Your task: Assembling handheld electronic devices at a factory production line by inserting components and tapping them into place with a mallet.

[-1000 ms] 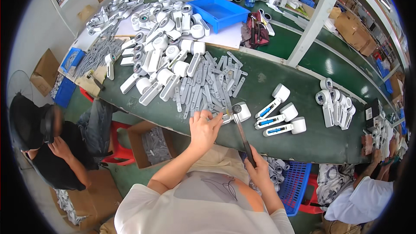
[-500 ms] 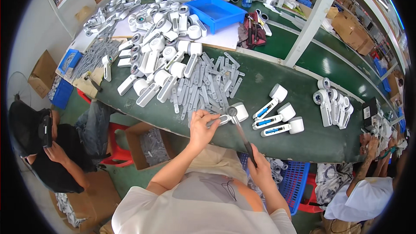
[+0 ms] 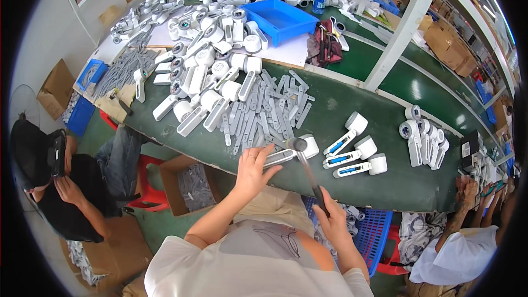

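Hammer point(image 3: 311, 176) stayed clenched in my right hand point(image 3: 332, 219); my left hand point(image 3: 253, 170) splayed loose, baring more of the device's handle point(image 3: 281, 157), seemingly steadying it less.

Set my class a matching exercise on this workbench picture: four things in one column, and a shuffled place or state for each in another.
Things
1. Hammer
2. Blue tray
3. Central pile of grey strips
4. Three white devices in a group

Places or states
A. Just left of the upright bottle
B. Blue cylinders showing in their handles
C. Gripped in the right hand
D. Heaped on the green tabletop

Pairs: 1-C, 2-A, 3-D, 4-B
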Demonstrator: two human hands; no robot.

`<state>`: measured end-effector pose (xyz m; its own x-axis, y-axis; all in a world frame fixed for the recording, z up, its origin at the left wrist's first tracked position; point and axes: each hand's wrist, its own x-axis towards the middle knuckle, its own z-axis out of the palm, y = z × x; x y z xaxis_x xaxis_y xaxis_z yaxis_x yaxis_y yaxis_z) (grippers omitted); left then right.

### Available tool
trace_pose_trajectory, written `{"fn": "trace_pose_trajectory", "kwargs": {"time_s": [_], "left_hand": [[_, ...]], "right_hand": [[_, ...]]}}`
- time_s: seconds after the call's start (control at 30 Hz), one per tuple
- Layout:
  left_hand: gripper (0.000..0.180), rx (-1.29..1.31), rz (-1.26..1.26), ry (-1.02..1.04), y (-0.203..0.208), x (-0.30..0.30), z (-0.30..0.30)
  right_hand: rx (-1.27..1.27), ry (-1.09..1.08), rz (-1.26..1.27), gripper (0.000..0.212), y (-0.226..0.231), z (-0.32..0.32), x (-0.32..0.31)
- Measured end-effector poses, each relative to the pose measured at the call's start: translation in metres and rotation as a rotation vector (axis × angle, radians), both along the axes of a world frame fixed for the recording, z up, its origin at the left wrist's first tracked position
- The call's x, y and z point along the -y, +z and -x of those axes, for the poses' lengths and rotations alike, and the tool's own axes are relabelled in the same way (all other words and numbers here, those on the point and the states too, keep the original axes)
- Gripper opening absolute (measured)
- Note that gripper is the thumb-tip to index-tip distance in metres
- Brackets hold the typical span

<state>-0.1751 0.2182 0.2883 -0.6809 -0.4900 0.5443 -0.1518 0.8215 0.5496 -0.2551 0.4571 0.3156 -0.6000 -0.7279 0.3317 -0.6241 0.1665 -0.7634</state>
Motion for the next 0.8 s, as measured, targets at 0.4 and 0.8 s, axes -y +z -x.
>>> {"fn": "trace_pose_trajectory", "kwargs": {"time_s": [0.4, 0.8], "left_hand": [[0.031, 0.014, 0.020, -0.054, -0.022, 0.018, -0.004], [0.072, -0.087, -0.327, -0.045, -0.031, 0.006, -0.011]], "right_hand": [[0.013, 0.040, -0.190, 0.049, -0.006, -0.012, -0.001], [-0.063, 0.106, 0.028, 0.051, -0.001, -0.015, 0.010]]}}
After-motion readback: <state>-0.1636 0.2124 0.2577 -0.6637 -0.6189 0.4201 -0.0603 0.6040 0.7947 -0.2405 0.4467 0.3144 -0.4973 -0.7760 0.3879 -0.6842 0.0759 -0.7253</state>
